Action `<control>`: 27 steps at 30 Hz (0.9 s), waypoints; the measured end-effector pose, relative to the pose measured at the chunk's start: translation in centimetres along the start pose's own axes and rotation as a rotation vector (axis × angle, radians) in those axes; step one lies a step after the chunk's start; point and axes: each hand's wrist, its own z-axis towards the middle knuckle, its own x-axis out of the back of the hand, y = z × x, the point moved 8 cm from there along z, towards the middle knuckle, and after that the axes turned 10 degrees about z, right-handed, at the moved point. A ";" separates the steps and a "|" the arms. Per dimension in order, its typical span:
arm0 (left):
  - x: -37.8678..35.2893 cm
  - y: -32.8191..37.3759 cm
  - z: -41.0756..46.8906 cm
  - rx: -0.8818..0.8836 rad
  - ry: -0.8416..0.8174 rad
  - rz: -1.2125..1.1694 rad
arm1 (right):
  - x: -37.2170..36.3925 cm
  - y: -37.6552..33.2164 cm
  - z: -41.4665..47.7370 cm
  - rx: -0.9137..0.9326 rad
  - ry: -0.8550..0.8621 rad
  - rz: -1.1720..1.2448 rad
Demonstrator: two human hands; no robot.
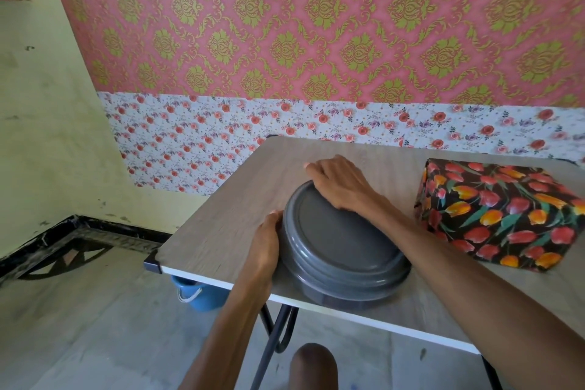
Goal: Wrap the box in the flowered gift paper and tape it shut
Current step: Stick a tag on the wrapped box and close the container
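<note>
Between the two hands sits a grey round plastic lidded container on the wood-grain table. The left hand grips its left side and the right hand curls over its far rim. Well right of that grip lies the box, covered in black tulip-flowered paper.

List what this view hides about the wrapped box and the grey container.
- Head view, wrapped box: right corner cut off by the frame edge.
- Head view, grey container: contents under its lid; far rim under the right hand.
- Head view, blue bucket: mostly behind the table.
</note>
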 end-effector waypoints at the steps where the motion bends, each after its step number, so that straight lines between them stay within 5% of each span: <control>1: 0.0 0.2 -0.2 -0.015 0.001 -0.002 | 0.9 -0.1 0.2 0.001 0.028 0.001; 6: 0.3 2.3 -0.6 -0.188 0.012 0.062 | 5.5 -0.6 0.6 -0.037 0.092 -0.006; 15: 5.8 3.4 0.9 -0.195 0.215 0.225 | 13.2 -4.4 0.7 0.145 0.359 0.291; 19: 7.2 2.4 0.7 -0.107 0.160 0.163 | 10.2 -3.7 0.7 0.258 0.282 0.256; 27: 8.6 1.8 0.6 -0.151 0.267 0.219 | 2.4 2.2 0.3 0.162 0.110 0.095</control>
